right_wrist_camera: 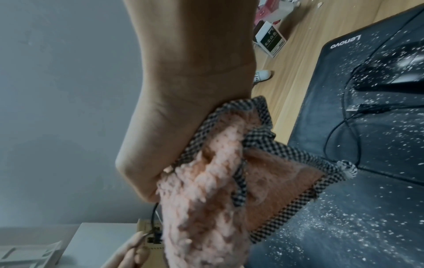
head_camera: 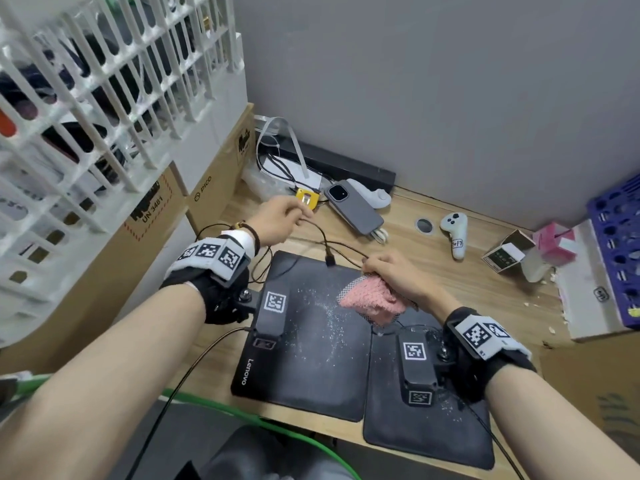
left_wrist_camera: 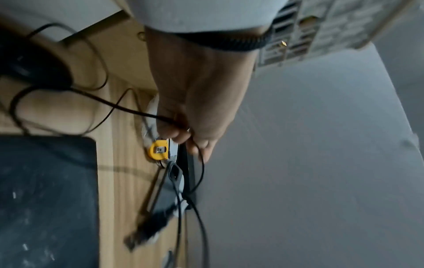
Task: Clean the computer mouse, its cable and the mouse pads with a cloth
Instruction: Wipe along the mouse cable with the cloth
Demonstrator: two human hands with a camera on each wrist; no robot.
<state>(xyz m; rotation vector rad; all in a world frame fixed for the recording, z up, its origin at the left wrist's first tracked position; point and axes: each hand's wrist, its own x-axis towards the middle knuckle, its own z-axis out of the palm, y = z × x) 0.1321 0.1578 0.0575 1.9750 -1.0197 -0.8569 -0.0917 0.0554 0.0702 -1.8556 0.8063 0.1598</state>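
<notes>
Two black mouse pads lie side by side on the wooden desk, the left pad (head_camera: 311, 344) and the right pad (head_camera: 426, 431), both speckled with white crumbs. My left hand (head_camera: 300, 215) (left_wrist_camera: 181, 135) pinches the thin black mouse cable (head_camera: 320, 232) (left_wrist_camera: 128, 108), raised over the desk's back left. My right hand (head_camera: 375, 266) (right_wrist_camera: 183, 127) grips a pink cloth (head_camera: 370, 301) (right_wrist_camera: 206, 199) bunched around the same cable over the pads' far edge. The USB plug (head_camera: 330, 260) (right_wrist_camera: 358, 109) hangs between the hands. The black mouse (right_wrist_camera: 390, 72) sits on a pad; my right wrist hides it in the head view.
A grey phone (head_camera: 353, 209), a yellow gadget (head_camera: 306, 198) and a white controller (head_camera: 455, 233) lie behind the pads. Cardboard boxes (head_camera: 152, 216) and a white crate (head_camera: 86, 98) wall the left. A small carton (head_camera: 507, 252) and a blue rack (head_camera: 620, 244) stand right.
</notes>
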